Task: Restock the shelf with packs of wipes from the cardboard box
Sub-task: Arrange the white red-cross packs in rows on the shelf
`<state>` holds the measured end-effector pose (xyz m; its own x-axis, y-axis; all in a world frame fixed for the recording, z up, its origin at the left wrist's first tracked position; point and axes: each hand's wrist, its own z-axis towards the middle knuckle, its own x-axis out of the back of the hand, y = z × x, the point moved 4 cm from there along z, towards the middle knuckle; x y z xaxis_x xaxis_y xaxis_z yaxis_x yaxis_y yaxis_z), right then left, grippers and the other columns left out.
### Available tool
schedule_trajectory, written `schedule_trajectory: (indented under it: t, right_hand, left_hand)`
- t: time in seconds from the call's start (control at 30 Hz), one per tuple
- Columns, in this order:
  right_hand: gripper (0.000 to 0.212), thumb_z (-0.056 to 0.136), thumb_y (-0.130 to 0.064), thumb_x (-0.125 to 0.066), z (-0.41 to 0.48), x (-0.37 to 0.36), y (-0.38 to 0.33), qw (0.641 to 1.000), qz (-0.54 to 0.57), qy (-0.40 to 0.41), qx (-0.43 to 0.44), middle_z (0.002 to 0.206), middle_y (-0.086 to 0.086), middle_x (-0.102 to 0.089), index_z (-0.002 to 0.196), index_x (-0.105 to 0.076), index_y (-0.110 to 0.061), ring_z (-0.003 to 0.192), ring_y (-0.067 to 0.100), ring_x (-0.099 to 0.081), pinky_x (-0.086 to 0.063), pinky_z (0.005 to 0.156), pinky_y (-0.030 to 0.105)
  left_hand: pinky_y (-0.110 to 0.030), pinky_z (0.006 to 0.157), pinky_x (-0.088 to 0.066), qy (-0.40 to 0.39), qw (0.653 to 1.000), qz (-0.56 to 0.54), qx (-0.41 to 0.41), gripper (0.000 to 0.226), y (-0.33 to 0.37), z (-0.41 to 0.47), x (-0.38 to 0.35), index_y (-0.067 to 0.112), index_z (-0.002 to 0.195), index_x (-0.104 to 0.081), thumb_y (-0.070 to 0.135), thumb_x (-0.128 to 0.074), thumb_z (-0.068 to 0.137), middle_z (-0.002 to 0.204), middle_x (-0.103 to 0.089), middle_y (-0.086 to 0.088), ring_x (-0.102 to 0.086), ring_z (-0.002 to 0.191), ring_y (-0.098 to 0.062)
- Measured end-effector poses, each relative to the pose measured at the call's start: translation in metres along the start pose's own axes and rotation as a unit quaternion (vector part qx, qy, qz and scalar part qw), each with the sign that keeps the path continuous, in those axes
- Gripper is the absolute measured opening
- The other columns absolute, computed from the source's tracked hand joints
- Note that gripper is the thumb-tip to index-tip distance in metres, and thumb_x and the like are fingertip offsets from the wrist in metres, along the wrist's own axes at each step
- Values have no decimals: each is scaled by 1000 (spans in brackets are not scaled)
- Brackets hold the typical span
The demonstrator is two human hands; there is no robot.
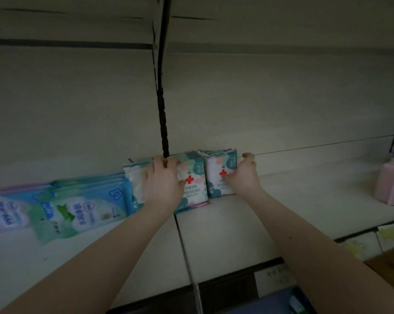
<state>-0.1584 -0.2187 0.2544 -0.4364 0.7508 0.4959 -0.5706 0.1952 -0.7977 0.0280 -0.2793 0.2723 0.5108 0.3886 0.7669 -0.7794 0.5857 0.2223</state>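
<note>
Pale shelf (236,223), dim light; we hold two red-cross wipe packs upright against its back wall.
Our left hand (163,184) grips the left pack (192,184), fingers curled over its top edge; our right hand (242,175) grips the right pack (218,171), thumb on its front, fingers round its side; the two packs touch; blue and green packs (78,207) lean just to the left; a pink block (390,186) sits far right.
</note>
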Motion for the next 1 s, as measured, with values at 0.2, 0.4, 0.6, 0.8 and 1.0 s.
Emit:
schedule_trajectory:
  t: [0.2,0.4,0.6,0.8,1.0]
  right_hand:
    - [95,75,-16,-76,-9,8,-6,1000,10,-27,4,137,23,-35,143,-12,4,126,35,-40,-36,102,36]
    - [82,82,-27,-69,-36,28,-9,996,89,-22,1,143,19,-38,144,-20,-3,129,28,-42,-35,98,28]
    - [58,89,-30,-60,-90,68,-10,986,165,30,18,138,10,-46,138,-35,-9,127,19,-44,-35,100,26]
    - [42,94,-32,-52,-171,123,18,969,238,66,18,124,-8,-48,133,-43,-19,123,10,-45,-36,97,21]
    - [42,97,-27,-46,-252,175,71,962,256,92,-11,127,-9,-47,137,-40,-18,108,-6,-47,-38,77,-6]
  left_hand:
    - [-42,105,-25,32,999,13,29,76,11,-3,8,22,141,-26,33,-67,79,148,-20,-11,-29,129,-34]
    - [-45,109,-19,29,996,-85,12,72,29,-20,15,22,139,-30,35,-65,78,150,-21,-10,-27,133,-33]
    - [-38,101,-33,30,957,-282,-68,59,68,-48,40,14,132,-44,39,-61,80,134,-42,-11,-41,122,-28]
    - [-20,89,-35,-50,860,-497,-100,42,132,-115,54,21,129,-46,27,-60,89,129,-43,6,-45,113,-9]
    - [-26,94,-44,-152,798,-572,-116,35,198,-201,43,26,124,-48,27,-58,90,131,-46,7,-46,116,-9]
